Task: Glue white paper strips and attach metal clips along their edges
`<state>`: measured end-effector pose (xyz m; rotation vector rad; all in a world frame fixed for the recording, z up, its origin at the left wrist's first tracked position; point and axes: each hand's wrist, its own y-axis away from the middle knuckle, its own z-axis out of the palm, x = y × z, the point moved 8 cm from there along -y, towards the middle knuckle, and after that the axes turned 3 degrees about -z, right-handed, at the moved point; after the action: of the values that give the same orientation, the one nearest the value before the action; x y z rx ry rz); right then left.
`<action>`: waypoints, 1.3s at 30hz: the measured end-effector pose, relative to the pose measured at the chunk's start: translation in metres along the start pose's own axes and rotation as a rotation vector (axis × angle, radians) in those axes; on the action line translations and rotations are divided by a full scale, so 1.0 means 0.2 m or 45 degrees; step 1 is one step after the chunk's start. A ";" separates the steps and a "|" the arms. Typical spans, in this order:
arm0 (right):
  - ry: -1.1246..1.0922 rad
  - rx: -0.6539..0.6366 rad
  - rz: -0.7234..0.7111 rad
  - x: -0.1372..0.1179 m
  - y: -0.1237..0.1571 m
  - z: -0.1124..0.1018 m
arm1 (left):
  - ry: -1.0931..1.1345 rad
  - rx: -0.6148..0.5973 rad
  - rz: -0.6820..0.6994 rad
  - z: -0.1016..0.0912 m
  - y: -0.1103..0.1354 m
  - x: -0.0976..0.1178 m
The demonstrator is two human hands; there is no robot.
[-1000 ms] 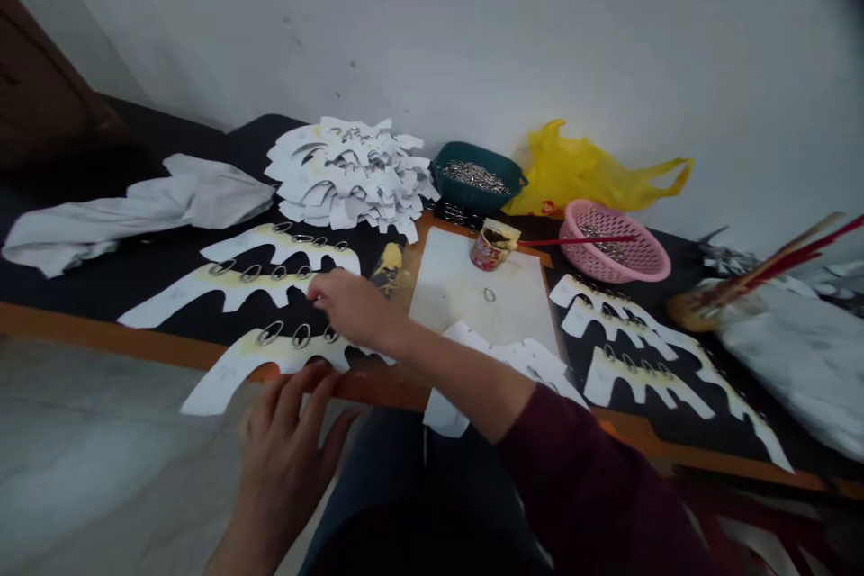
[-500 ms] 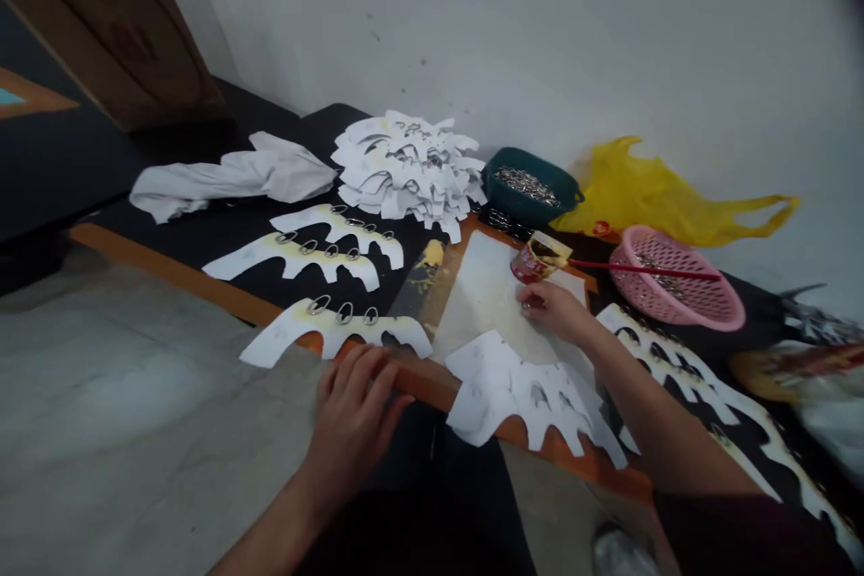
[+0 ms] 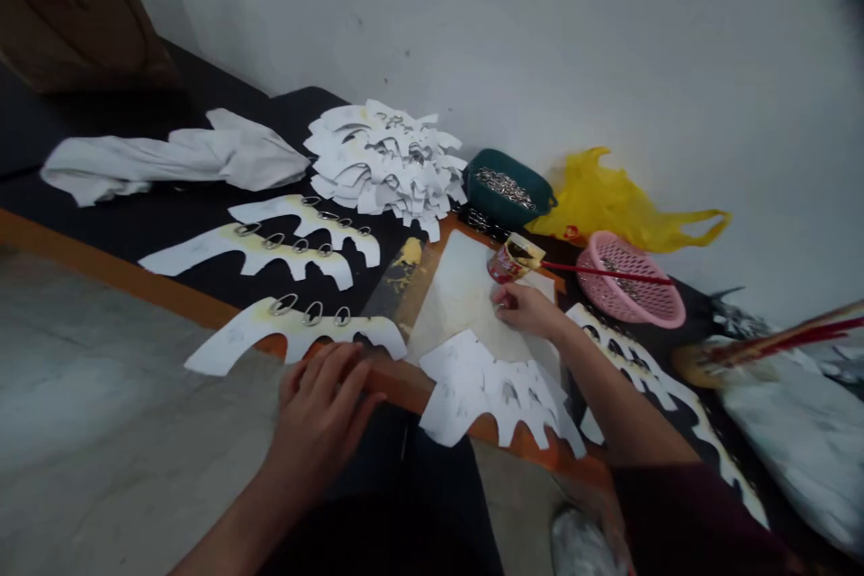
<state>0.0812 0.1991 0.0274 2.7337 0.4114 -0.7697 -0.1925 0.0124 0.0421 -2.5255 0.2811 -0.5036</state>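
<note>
My left hand (image 3: 324, 409) lies flat with its fingers stretched out on the near edge of a white cut-out strip (image 3: 283, 335) that carries three metal rings and yellow glue. My right hand (image 3: 523, 306) reaches over a pale work sheet (image 3: 459, 297), fingertips pinched at a spot beside a small red glue tin (image 3: 509, 259); what they pinch is too small to see. A stack of blank white cut-outs (image 3: 496, 391) lies between my arms. Two more ringed strips (image 3: 270, 245) lie further left.
A heap of white cut-outs (image 3: 384, 162), a green basket of metal rings (image 3: 506, 189), a yellow plastic bag (image 3: 614, 198) and a pink basket (image 3: 627, 283) line the wall. A grey cloth (image 3: 175, 157) lies left. More strips (image 3: 668, 396) and brushes (image 3: 776, 342) are on the right.
My right hand left the ringed strip on the left and crossed to the pale sheet by the glue tin. My left hand stayed on the strip's edge. The view shifted.
</note>
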 end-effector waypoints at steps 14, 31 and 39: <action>-0.609 -0.208 -0.202 -0.75 -0.07 0.33 | -0.109 -0.238 -0.136 0.06 -0.02 0.00; 0.092 -0.256 -0.451 -0.96 -0.23 0.58 | -0.089 -0.334 -0.148 0.08 -0.04 -0.02; 0.149 -0.205 -0.515 -0.98 -0.23 0.59 | -0.088 -0.293 -0.129 0.06 -0.06 -0.01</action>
<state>-0.1490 0.1633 0.0277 2.5799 1.0270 -0.6339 -0.1883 0.0285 0.0390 -2.7861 0.1959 -0.4434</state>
